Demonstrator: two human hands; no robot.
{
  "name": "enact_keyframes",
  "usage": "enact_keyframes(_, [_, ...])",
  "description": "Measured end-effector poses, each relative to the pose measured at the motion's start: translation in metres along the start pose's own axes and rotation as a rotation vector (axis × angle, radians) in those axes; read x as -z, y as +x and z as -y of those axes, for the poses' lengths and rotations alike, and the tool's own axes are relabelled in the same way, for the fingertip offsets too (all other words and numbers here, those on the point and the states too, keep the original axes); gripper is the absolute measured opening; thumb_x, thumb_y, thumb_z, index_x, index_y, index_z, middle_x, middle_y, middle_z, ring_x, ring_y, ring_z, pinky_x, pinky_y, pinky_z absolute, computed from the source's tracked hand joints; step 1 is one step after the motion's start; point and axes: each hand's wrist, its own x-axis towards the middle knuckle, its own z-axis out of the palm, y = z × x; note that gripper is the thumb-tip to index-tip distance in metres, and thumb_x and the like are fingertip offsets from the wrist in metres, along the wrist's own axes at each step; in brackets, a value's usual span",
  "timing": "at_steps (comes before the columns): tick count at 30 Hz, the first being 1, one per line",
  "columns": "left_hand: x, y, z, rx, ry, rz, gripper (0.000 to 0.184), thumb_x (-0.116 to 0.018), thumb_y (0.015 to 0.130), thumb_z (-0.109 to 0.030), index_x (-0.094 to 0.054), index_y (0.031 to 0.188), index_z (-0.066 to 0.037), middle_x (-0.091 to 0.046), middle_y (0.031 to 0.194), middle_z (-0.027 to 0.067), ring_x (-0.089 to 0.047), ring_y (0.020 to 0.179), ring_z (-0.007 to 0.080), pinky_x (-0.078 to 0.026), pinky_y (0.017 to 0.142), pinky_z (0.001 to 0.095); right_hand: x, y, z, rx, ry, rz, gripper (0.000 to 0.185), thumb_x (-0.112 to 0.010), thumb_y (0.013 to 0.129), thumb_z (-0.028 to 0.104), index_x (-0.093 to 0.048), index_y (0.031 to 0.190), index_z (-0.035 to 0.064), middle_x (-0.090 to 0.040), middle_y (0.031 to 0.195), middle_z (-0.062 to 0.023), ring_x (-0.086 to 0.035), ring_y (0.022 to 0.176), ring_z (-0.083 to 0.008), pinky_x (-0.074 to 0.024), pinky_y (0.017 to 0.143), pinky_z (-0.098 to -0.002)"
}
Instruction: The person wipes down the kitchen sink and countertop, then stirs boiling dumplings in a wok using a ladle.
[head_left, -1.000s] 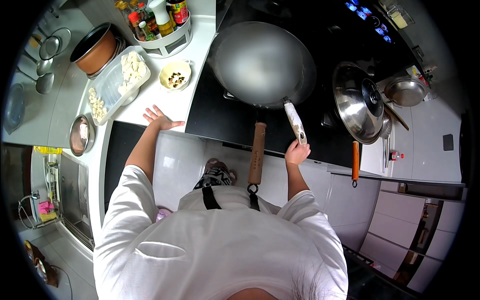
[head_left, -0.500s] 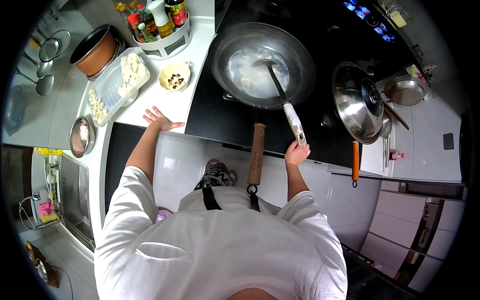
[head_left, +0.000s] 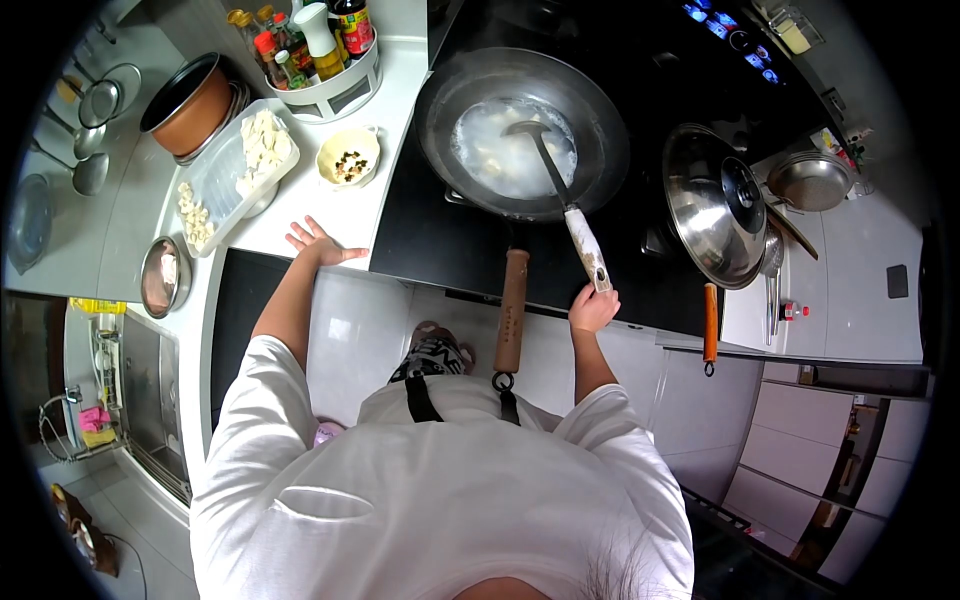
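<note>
My left hand [head_left: 318,245] lies on the white countertop with its fingers spread, holding nothing. Closed at the tail end of a wok spatula [head_left: 584,240] is my right hand [head_left: 594,309], by the front edge of the hob. The spatula's white handle looks worn, and its dark blade rests in cloudy, steaming liquid [head_left: 500,170] with pale pieces. That liquid is in a large dark wok [head_left: 440,130], whose wooden handle [head_left: 512,310] points toward me. Beyond my left hand stands a small cream bowl [head_left: 365,143] with dark bits in it.
A clear plastic tub [head_left: 222,180] of white pieces, a metal bowl [head_left: 160,290] and a brown pot [head_left: 190,110] are at left. Behind them is a bottle rack [head_left: 335,100]. A lidded steel pan [head_left: 710,200] sits on the hob's right side.
The pale pieces and the foam in the liquid have shifted slightly. My hands and the wok spatula stay almost in place.
</note>
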Motion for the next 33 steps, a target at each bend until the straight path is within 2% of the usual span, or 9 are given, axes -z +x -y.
enact_keyframes(33, [0.003,-0.005,-0.001,0.001,-0.025,0.006,0.166,-0.063,0.046,-0.093,0.026,0.141,0.011,0.022,0.15,0.0362,0.03,0.135,0.0524,0.014,0.11,0.0615,0.001,0.001,0.0,0.017,0.011,-0.019,0.014,-0.057,0.079,0.019,-0.055,0.079,0.0055,-0.054,0.084,-0.0119,-0.053,0.084,-0.034,-0.038,0.072,-0.0446])
